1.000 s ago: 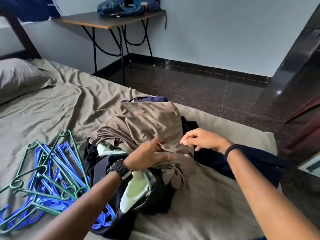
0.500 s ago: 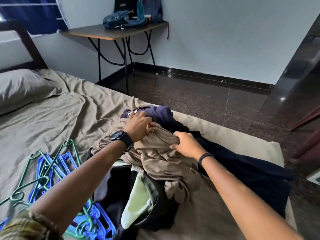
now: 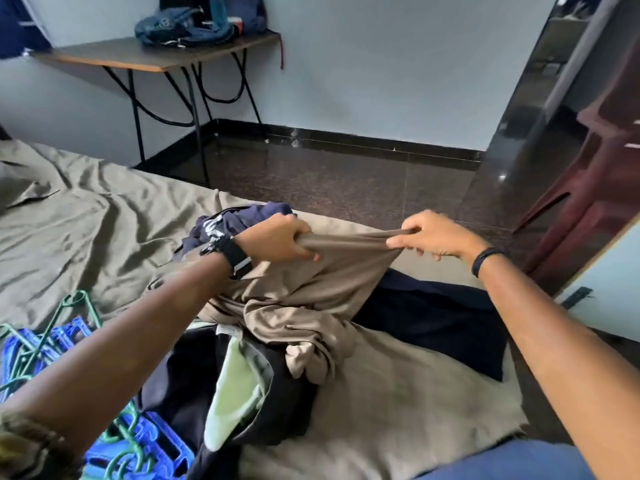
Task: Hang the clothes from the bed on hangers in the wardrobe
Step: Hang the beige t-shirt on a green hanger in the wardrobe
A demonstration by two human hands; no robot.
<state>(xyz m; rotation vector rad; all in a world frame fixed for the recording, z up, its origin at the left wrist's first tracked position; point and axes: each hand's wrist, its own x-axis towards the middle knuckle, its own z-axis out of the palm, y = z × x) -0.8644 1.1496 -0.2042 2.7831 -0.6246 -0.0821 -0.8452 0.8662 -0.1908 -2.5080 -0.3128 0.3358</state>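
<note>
A tan garment (image 3: 311, 299) lies on top of a clothes pile on the bed (image 3: 86, 237). My left hand (image 3: 277, 239) grips one end of its upper edge and my right hand (image 3: 433, 237) pinches the other end, so the edge is stretched taut between them and lifted off the pile. Under it lie a navy garment (image 3: 242, 220), a dark blue one (image 3: 443, 323) and a black one with a pale green lining (image 3: 232, 386). Blue and green plastic hangers (image 3: 52, 341) are heaped at the lower left of the bed.
A wall-mounted desk (image 3: 138, 57) with a blue bag (image 3: 180, 29) stands behind the bed. Dark polished floor (image 3: 346, 181) runs past the bed's far side. A dark glossy wardrobe door (image 3: 540, 133) and a dark red plastic chair (image 3: 595, 188) are at the right.
Both hands moved from the bunched tan garment to its upper edge, spread apart and raised it, pulling the fabric tight. The view shifted right and down.
</note>
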